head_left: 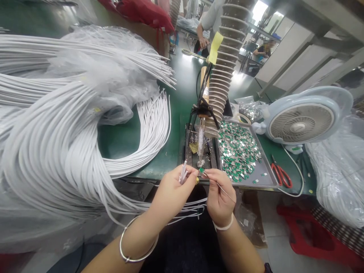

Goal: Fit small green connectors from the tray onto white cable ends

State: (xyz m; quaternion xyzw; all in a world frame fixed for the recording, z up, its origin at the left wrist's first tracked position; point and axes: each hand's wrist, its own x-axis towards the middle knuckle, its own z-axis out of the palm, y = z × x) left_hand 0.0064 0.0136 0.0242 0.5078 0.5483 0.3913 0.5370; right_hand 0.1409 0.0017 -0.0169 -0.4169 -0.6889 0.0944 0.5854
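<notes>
My left hand [176, 189] is closed around several white cable ends [183, 172] that poke up between thumb and fingers. My right hand [220, 197] pinches a thin metal tool [224, 191], which looks like tweezers. At its tip is a small green circuit board [201, 170], close to the left fingertips; whether the cable touches the board is too small to tell. Just above both hands, a soldering iron [201, 138] fixed in a stand points downward, its tip near the board.
White cable bundles [71, 132] fill the left side. A metal tray [267, 176] of small circuit boards [239, 148] lies right of the iron. An exhaust hose [227, 64] hangs above. A fan [301, 119] and red-handled scissors [281, 176] are farther right. People work in the background.
</notes>
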